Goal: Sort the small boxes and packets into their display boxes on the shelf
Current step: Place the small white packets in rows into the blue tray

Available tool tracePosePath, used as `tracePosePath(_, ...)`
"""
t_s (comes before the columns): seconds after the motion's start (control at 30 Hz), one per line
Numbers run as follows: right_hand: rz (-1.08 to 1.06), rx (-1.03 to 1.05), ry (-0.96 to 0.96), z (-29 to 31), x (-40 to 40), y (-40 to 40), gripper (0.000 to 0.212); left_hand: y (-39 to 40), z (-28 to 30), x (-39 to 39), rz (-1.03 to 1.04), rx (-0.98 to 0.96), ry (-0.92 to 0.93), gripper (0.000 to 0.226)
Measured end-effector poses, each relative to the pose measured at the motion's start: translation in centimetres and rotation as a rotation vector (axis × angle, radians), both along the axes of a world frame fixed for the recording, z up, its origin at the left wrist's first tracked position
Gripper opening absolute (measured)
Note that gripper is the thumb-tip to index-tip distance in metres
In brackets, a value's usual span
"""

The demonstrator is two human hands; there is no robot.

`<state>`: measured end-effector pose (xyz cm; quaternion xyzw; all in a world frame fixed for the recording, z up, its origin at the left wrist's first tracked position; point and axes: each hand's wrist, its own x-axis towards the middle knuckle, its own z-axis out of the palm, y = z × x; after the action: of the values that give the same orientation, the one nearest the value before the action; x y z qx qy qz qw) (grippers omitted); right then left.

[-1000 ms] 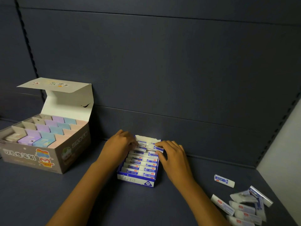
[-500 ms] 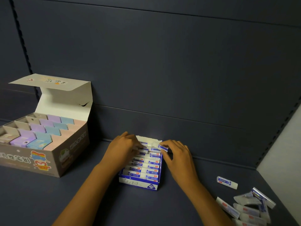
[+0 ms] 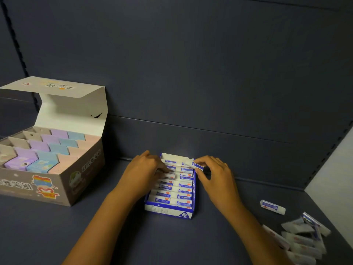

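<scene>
Eraser [image 3: 194,165] is pinched by right hand [image 3: 215,178] over blue tray [image 3: 170,210]; rows are pressed by left hand [image 3: 145,173], fingers curled. Risk: tilted entry, jam against packed neighbours.

Bare shelf [image 3: 219,241] lies open between blue display box [image 3: 168,210] and loose packets [image 3: 303,240]; back panel [image 3: 191,73] close behind.
</scene>
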<state>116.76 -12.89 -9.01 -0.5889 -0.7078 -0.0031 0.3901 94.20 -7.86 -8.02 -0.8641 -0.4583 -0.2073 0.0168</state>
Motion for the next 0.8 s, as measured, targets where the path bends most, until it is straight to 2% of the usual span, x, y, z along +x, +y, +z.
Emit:
tracePosePath(0.17,0.012,-0.044,-0.013,0.7,-0.3,0.1,0.032,-0.3,0.2,0.4,0.014,0.029,-0.049,0.026)
tracePosePath(0.4,0.005,-0.218,-0.202,1.8,-1.5,0.9,0.031,0.0,-0.1,0.7,0.075,0.025,-0.065,0.027)
tracePosePath(0.6,-0.041,-0.323,-0.205,1.9,-2.7,1.4,0.032,0.3,-0.5,0.7,0.109,0.026,-0.048,0.031)
tracePosePath(0.8,-0.085,-0.361,-0.395,2.3,-3.3,1.4,0.033,0.4,-0.5,0.9,0.110,0.014,-0.003,0.034)
